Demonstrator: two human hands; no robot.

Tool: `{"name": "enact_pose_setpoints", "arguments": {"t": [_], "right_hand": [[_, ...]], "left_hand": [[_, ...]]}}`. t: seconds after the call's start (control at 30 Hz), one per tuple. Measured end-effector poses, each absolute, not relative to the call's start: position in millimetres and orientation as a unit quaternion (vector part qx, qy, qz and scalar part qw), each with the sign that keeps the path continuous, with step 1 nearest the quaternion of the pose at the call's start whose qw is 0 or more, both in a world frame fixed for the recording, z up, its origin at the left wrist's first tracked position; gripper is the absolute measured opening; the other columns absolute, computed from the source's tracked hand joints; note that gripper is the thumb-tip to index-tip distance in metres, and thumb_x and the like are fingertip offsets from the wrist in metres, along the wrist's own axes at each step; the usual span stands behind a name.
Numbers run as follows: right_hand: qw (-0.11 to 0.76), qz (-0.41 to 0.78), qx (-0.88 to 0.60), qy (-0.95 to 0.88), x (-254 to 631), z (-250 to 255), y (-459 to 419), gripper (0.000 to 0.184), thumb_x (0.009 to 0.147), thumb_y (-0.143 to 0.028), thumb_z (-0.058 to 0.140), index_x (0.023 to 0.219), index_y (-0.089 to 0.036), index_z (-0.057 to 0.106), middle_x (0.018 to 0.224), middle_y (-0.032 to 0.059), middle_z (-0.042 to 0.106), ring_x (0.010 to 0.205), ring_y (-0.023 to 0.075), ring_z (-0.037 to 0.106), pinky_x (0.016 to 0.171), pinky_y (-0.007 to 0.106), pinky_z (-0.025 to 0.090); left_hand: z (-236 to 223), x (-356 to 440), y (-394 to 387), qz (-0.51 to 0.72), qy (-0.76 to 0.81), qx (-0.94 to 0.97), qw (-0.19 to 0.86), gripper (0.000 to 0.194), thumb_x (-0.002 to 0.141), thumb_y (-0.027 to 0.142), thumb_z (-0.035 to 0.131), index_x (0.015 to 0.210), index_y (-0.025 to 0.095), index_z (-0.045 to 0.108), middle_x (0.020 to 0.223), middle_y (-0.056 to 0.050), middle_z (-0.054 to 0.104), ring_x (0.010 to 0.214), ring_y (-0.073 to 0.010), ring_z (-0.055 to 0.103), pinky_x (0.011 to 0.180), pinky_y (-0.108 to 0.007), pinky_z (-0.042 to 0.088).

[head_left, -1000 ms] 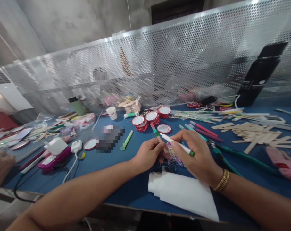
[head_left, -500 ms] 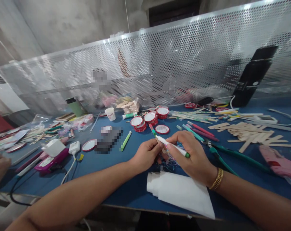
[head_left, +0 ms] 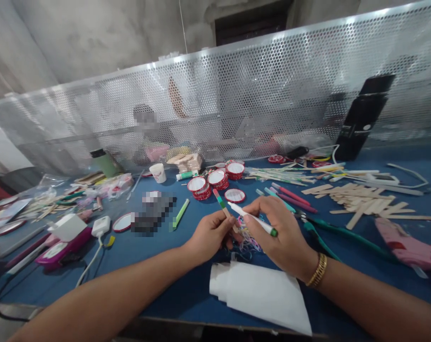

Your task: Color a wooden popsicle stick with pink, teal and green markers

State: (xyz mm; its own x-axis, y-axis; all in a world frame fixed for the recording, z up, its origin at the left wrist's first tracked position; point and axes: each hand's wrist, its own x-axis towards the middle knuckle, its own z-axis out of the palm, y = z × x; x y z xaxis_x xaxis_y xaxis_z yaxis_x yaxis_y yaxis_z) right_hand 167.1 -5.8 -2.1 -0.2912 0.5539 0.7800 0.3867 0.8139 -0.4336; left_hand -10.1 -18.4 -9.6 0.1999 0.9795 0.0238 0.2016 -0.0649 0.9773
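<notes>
My left hand (head_left: pixel 213 232) pinches a wooden craft stick (head_left: pixel 221 201), its upper end coloured pink-red and green and its lower part plain wood. In my right hand (head_left: pixel 277 228) is a white marker pen (head_left: pixel 249 216) with a green end, its tip pointing at the stick but slightly apart from it. Loose coloured threads (head_left: pixel 250 240) lie on the table beneath and between my hands. Folded white paper (head_left: pixel 261 294) rests just in front of me, below both hands.
Round red-rimmed pieces (head_left: pixel 201 186) are stacked beyond my hands. Plain craft sticks (head_left: pixel 370 202), green-handled pliers (head_left: pixel 347 232) and a pink glue gun (head_left: pixel 407 242) lie to the right. A perforated metal screen (head_left: pixel 237 104) borders the back. On the left are a white charger (head_left: pixel 100 226) and a paper cup (head_left: pixel 157 173).
The marker tip has come away from the stick, leaving a gap and showing more of the coloured end. The view has shifted slightly, and the other person's hand at far left is mostly out of frame.
</notes>
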Motion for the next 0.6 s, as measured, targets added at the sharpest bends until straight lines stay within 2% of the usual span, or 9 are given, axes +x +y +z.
{"name": "enact_pose_setpoints", "arguments": {"t": [0.23, 0.47, 0.6], "right_hand": [[0.518, 0.079, -0.268, -0.809, 165.0, -3.0, -7.5, 0.005, 0.089, -0.021, 0.053, 0.086, -0.023, 0.056, 0.076, 0.0004, 0.064, 0.074, 0.0186, 0.058, 0.078, 0.038, 0.041], [0.518, 0.072, -0.288, -0.802, 166.1, -1.6, -5.9, 0.007, 0.089, -0.022, 0.051, 0.085, -0.023, 0.056, 0.074, 0.0002, 0.062, 0.071, 0.0184, 0.056, 0.077, 0.038, 0.041], [0.516, 0.075, -0.265, -0.811, 165.5, -3.0, -7.2, 0.004, 0.089, -0.021, 0.053, 0.086, -0.023, 0.055, 0.076, -0.0001, 0.062, 0.073, 0.0181, 0.057, 0.079, 0.038, 0.040]], "left_hand": [[-8.8, -8.9, -18.6, 0.416, 0.480, 0.599, 0.488, 0.045, 0.081, 0.063, 0.061, 0.079, 0.018, 0.057, 0.062, 0.002, 0.064, 0.042, -0.0074, 0.050, 0.038, -0.019, 0.026], [-9.7, -10.2, -18.3, 0.404, 0.485, 0.608, 0.481, 0.046, 0.083, 0.063, 0.057, 0.076, 0.018, 0.054, 0.067, -0.001, 0.068, 0.043, -0.0070, 0.051, 0.038, -0.018, 0.027], [-10.0, -10.1, -18.4, 0.406, 0.479, 0.610, 0.483, 0.043, 0.085, 0.061, 0.057, 0.079, 0.018, 0.057, 0.062, 0.002, 0.064, 0.041, -0.0066, 0.049, 0.039, -0.019, 0.026]]}}
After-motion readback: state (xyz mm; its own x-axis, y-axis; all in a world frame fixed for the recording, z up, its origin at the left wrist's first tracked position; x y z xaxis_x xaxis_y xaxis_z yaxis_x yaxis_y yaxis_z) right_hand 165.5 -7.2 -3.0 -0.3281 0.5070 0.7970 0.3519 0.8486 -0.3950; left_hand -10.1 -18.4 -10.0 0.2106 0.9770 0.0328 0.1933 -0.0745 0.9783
